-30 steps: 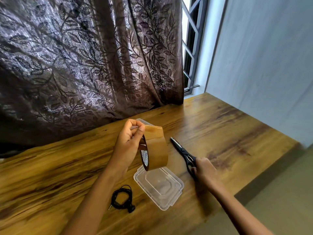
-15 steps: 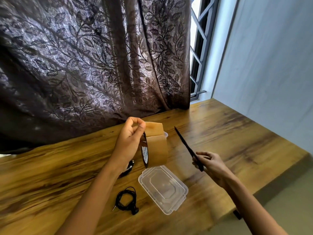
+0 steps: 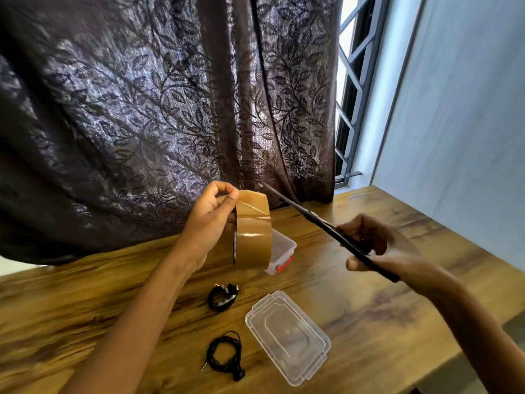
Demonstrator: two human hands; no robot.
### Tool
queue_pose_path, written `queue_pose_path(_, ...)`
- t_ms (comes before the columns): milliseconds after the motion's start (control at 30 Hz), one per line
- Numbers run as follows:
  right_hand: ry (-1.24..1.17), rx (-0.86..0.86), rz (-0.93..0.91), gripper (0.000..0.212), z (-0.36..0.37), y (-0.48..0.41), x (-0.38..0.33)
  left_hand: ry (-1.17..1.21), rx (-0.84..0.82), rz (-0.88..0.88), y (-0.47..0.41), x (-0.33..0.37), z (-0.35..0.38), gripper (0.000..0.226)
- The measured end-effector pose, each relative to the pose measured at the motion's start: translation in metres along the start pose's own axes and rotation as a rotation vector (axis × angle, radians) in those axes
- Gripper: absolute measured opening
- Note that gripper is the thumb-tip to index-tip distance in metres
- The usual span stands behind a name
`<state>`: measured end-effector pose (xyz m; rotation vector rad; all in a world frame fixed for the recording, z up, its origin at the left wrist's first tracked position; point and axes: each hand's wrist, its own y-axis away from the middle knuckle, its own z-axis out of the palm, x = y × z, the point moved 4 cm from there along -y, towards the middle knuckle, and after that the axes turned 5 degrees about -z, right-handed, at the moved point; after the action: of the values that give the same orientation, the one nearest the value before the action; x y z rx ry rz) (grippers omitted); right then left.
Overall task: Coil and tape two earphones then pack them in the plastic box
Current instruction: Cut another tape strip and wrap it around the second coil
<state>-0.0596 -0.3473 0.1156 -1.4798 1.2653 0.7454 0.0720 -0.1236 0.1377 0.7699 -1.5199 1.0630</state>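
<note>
My left hand (image 3: 210, 220) holds a roll of brown tape (image 3: 252, 237) upright above the table, thumb and finger pinching its peeled end at the top. My right hand (image 3: 380, 248) grips black scissors (image 3: 326, 227), blades closed and pointing up-left towards the tape. Two coiled black earphones lie on the table: one (image 3: 223, 297) under the tape roll, the other (image 3: 224, 355) nearer me with its jack showing. The clear plastic box (image 3: 281, 251) with red clips stands behind the tape, partly hidden. Its clear lid (image 3: 287, 334) lies flat on the table.
The wooden table (image 3: 397, 317) ends at a front-right edge near the lid. A dark leaf-patterned curtain (image 3: 142, 109) hangs along the back, a barred window (image 3: 352, 89) and a pale wall (image 3: 460, 123) at the right.
My right hand has lifted the scissors off the table and raised them towards the tape. The left hand has raised the roll and peeled its end. The view has tilted up.
</note>
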Motion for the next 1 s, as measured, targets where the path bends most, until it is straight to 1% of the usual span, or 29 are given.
queue_pose_path(100, 0.102, -0.081, -0.043, 0.069, -0.005, -0.006, -0.007, -0.018, -0.019, -0.001, -0.001, 0.005, -0.008, 0.012)
queue_pose_path(267, 0.147, -0.184, -0.069, 0.062, -0.003, -0.015, -0.008, -0.06, -0.045, 0.003, 0.0, 0.007, -0.018, 0.013)
queue_pose_path(333, 0.165, -0.228, -0.087, 0.062, 0.001, -0.017, -0.011, -0.059, -0.057, -0.01, 0.001, 0.008, -0.02, 0.013)
queue_pose_path(433, 0.201, -0.247, -0.119, 0.066, 0.007, -0.02, -0.018, -0.072, -0.083, -0.028, 0.004, 0.009, -0.023, 0.012)
queue_pose_path(633, 0.241, -0.293, -0.167, 0.059, 0.017, -0.026, -0.027, -0.11, -0.147, -0.053, 0.007, 0.01, -0.023, 0.013)
queue_pose_path(867, 0.253, -0.341, -0.16, 0.057, 0.021, -0.029, -0.031, -0.136, -0.21, -0.088, 0.01, 0.007, -0.024, 0.013)
queue_pose_path(1000, 0.24, -0.342, -0.155, 0.059, 0.022, -0.031, -0.031, -0.129, -0.226, -0.099, 0.01, 0.005, -0.027, 0.011)
